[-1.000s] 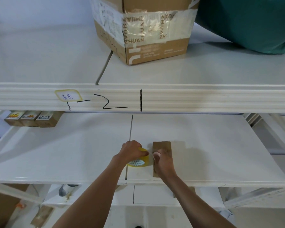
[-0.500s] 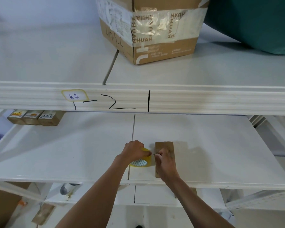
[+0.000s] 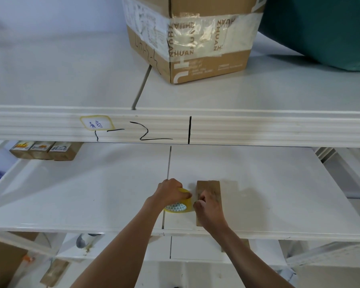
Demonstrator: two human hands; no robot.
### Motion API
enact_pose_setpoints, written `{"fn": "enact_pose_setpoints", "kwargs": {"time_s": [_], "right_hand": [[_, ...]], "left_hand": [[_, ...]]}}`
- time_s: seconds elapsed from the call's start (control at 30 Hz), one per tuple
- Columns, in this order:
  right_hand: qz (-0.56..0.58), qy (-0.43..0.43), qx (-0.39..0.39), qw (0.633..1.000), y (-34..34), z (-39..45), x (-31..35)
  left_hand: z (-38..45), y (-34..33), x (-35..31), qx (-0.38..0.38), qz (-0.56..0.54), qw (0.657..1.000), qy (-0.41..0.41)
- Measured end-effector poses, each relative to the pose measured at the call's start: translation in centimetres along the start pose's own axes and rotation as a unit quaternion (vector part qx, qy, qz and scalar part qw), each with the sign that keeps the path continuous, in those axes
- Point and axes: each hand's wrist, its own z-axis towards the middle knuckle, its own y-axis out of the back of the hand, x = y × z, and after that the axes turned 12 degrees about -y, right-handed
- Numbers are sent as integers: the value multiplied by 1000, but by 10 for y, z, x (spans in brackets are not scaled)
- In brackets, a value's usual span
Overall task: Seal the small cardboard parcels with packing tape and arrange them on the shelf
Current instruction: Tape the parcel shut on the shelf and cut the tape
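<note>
I see my left hand (image 3: 170,192) gripping the yellow roll of packing tape (image 3: 180,204). My right hand (image 3: 208,206) seems to pinch its end over the small flat brown cardboard parcel (image 3: 210,187) near the white shelf's (image 3: 279,194) front edge. Sealing has barely begun. Three small brown labelled parcels (image 3: 44,150) already sit at the back left corner.

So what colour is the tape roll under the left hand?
Yellow, with a white core printed with teal triangles; the tape roll shows in the head view.

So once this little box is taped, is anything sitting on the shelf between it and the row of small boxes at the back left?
Nothing visible: the shelf lies bare between the little box and the row of small boxes.
</note>
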Motion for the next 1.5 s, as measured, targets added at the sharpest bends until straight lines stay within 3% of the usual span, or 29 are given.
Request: {"fn": "enact_pose_setpoints", "kwargs": {"time_s": [0.17,0.37,0.73,1.03,1.5], "right_hand": [[158,-133,-54,977,-2,4,0],[301,-219,-97,923,4,15,-2],[319,-219,-83,918,-3,19,0],[315,-221,-80,920,-6,21,-1],[325,-221,-71,917,-3,19,4]], "left_hand": [[0,5,-2,10,-2,1000,-12],[11,16,-26,96,103,990,-31],[20,13,-31,156,58,986,-13],[27,9,-32,159,21,987,32],[20,3,-17,92,-52,993,57]]}}
